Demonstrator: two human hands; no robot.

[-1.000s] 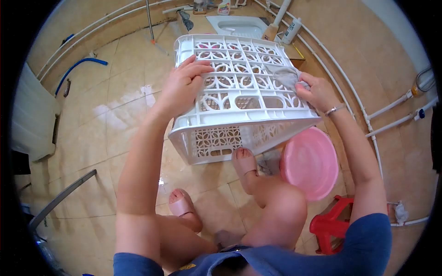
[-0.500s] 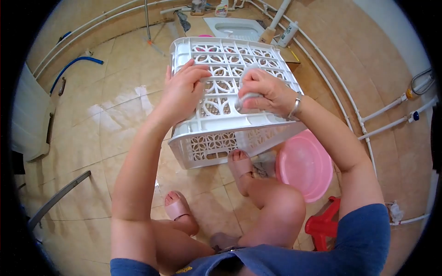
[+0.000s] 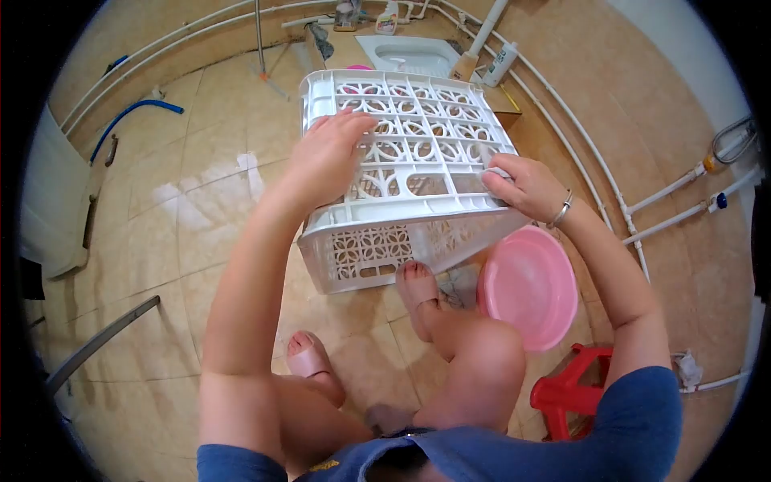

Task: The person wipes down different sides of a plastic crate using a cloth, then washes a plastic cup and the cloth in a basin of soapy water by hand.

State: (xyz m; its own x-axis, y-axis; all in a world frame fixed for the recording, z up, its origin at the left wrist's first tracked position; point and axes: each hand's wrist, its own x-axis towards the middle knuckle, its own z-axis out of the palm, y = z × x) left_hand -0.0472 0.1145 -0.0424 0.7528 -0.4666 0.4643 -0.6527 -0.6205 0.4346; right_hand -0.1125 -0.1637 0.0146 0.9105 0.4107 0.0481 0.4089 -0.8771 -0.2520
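Observation:
A white plastic basket (image 3: 438, 206) with a lattice pattern lies on its side in front of me, its open mouth facing my legs. My left hand (image 3: 331, 154) rests on the left part of its upper panel, fingers stretched out over the lattice. Near the panel's right edge, my right hand (image 3: 526, 186) is closed around a pale, wet-looking cloth (image 3: 496, 174) and presses it against the plastic. Most of the cloth is hidden under the fingers.
A pink basin (image 3: 530, 281) stands right of my foot, with a red stool (image 3: 554, 394) behind it. Beyond the basket are a squat toilet (image 3: 409, 55) and bottles (image 3: 501, 64). White pipes (image 3: 574, 153) run along the right wall. A blue hose (image 3: 132, 112) lies at left.
My right hand has moved right with the cloth, from the panel's middle to its right edge. My left hand has stayed on the left side, its fingers now closer together.

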